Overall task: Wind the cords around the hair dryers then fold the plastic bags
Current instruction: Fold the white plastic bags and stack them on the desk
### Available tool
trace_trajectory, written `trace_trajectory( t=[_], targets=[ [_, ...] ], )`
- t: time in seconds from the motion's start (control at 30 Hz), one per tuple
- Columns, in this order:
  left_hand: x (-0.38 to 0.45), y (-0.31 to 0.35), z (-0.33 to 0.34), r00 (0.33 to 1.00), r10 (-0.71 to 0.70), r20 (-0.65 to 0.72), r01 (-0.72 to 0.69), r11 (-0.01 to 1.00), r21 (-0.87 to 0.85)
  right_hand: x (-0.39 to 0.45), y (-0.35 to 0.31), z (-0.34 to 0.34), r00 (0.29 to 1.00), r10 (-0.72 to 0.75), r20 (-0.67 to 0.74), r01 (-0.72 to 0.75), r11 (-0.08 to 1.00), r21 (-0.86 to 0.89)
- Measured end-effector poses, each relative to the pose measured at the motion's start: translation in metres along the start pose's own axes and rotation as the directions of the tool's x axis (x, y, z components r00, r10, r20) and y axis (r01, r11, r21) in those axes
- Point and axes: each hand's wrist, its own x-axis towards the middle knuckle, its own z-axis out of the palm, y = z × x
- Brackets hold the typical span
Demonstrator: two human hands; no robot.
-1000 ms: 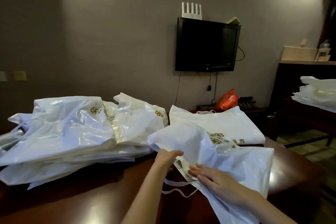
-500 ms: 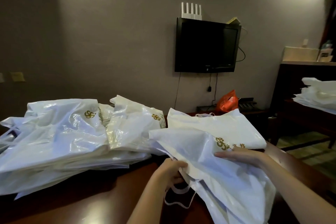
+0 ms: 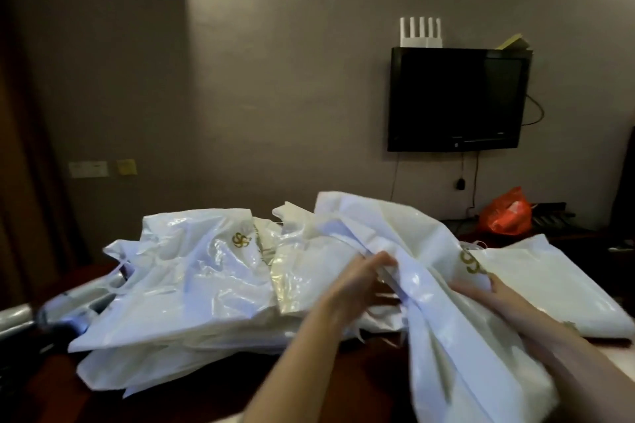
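Here, a dark table (image 3: pixel 165 398) is covered at left by a pile of white bags (image 3: pixel 192 285). Nearer, at right, one bag (image 3: pixel 446 319) is gripped by the left hand (image 3: pixel 360 282) and right hand (image 3: pixel 481 292).

Glossy plastic bags (image 3: pixel 192 285) — polished wood table (image 3: pixel 206 402)

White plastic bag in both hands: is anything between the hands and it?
Nothing visible. The left hand pinches the white plastic bag at a bunched fold, and the right hand grips its other side beside the gold logo.
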Motion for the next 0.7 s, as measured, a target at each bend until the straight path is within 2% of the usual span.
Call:
trace_trajectory(
  t=[0.2,0.27,0.4,0.5,0.57,0.63,0.67,0.7],
  targets=[
    [0.018,0.086,-0.128,0.969,0.101,-0.224,-0.052,0.975,0.216,0.082,-0.063,0.142,0.995,-0.099,-0.028,0.103,0.951,0.292],
    [0.023,0.104,-0.168,0.942,0.102,-0.318,-0.016,0.965,0.262,0.105,-0.083,0.188,0.994,-0.110,-0.009,0.107,0.938,0.329],
    [0.032,0.110,-0.242,0.881,0.043,-0.470,0.111,0.949,0.294,0.138,-0.105,0.246,0.985,-0.127,0.116,0.078,0.931,0.356],
    [0.029,0.099,-0.283,0.838,-0.022,-0.545,0.256,0.898,0.358,0.152,-0.101,0.265,0.978,-0.057,0.202,0.033,0.992,0.118],
    [0.025,0.099,-0.296,0.762,0.060,-0.645,0.345,0.805,0.482,0.154,-0.095,0.266,0.978,-0.044,0.204,0.058,0.996,-0.063],
    [0.022,0.108,-0.298,0.656,0.280,-0.701,0.462,0.586,0.666,0.149,-0.094,0.262,0.974,-0.146,0.175,0.189,0.945,-0.266],
    [0.018,0.113,-0.290,0.639,0.415,-0.648,0.464,0.464,0.755,0.145,-0.094,0.260,0.965,-0.191,0.182,0.250,0.884,-0.394],
    [0.014,0.116,-0.279,0.665,0.506,-0.549,0.413,0.363,0.835,0.140,-0.092,0.259,0.954,-0.220,0.203,0.294,0.811,-0.506]
  ],
)
